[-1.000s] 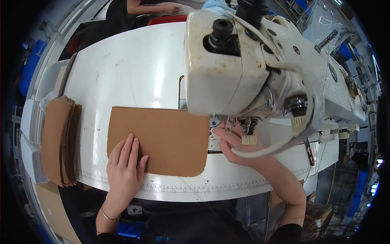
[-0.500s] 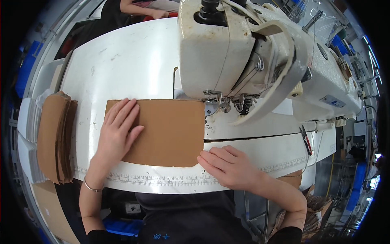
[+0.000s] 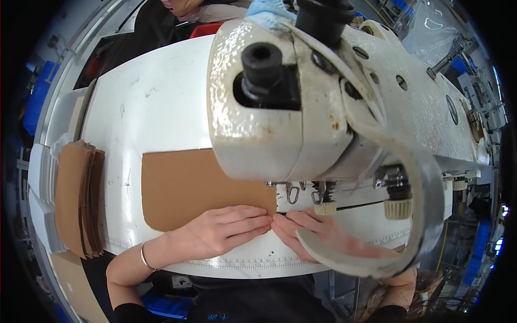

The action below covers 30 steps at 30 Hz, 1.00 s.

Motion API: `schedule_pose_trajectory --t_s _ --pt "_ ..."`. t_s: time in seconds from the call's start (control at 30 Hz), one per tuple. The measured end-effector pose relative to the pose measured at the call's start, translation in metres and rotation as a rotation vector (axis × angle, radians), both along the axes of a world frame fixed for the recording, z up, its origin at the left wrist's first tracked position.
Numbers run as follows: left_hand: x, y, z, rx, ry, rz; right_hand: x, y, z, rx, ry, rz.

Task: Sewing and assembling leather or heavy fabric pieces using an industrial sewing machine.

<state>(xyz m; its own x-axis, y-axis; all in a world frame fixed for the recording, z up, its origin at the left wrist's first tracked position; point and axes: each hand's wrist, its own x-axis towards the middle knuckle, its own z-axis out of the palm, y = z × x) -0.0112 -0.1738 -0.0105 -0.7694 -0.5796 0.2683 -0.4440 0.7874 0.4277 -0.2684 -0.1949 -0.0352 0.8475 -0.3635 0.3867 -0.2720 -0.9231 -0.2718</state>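
Observation:
A flat brown panel (image 3: 183, 183) with rounded corners lies on the white sewing table, partly covered by the head of a sewing machine (image 3: 258, 140). Whether it is leather or another sheet, I cannot tell. At its near right corner, the fingers of my left hand (image 3: 229, 230) are pressed together on the edge. My right hand (image 3: 309, 229) meets them there, its fingertips closed at the same corner. A curved pale lever on the machine hides part of that hand and its wrist. Needle and presser foot are mostly hidden under the head.
A stack of brown pieces (image 3: 75, 199) stands at the table's left edge, beside a pile of white sheets (image 3: 42, 177). A printed ruler (image 3: 231, 264) runs along the near edge. Across the table sits another person (image 3: 186, 8), with a red object (image 3: 207, 29) nearby.
My left hand has moved right from the panel's left part to its near right corner. My view has shifted closer over the machine, whose head now covers the panel's far right part.

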Motion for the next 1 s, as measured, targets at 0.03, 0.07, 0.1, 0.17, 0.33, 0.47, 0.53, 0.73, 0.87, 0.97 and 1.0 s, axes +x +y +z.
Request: schedule_pose_trajectory --t_s 0.03,0.07,0.1,0.17,0.33,0.47,0.53,0.73,0.87,0.97,1.0 --pt "0.001 -0.003 0.000 0.001 -0.002 0.002 0.000 -0.001 -0.004 0.071 0.007 -0.048" --pt "0.003 -0.008 0.001 -0.035 -0.031 -0.007 -0.001 -0.005 -0.004 0.071 0.007 -0.046" --pt "0.004 -0.013 0.002 -0.070 -0.059 -0.017 -0.003 -0.010 -0.003 0.182 0.026 -0.041" --pt "0.007 -0.020 0.005 -0.086 -0.078 0.000 0.000 -0.023 -0.004 0.297 0.037 -0.021" --pt "0.011 -0.034 0.008 -0.032 -0.062 0.039 0.012 -0.044 -0.021 0.051 -0.067 0.006" --pt "0.012 -0.045 0.018 -0.048 -0.068 0.091 0.006 -0.049 0.001 -0.448 0.143 -0.089" --pt "0.013 -0.048 0.017 -0.020 -0.062 0.124 0.005 -0.050 -0.002 -0.505 0.165 -0.110" --pt "0.010 -0.060 0.007 -0.239 -0.039 0.176 -0.001 -0.039 0.006 -0.635 0.457 -0.250" --pt "0.009 -0.057 0.009 -0.235 -0.126 0.234 0.000 -0.038 0.007 -0.682 0.404 -0.210" --pt "0.006 -0.058 0.013 -0.188 -0.139 0.203 0.004 -0.039 0.006 -0.525 0.320 -0.188" --pt "0.001 -0.057 0.019 -0.157 -0.074 0.232 0.005 -0.039 0.008 -0.475 0.297 -0.183"
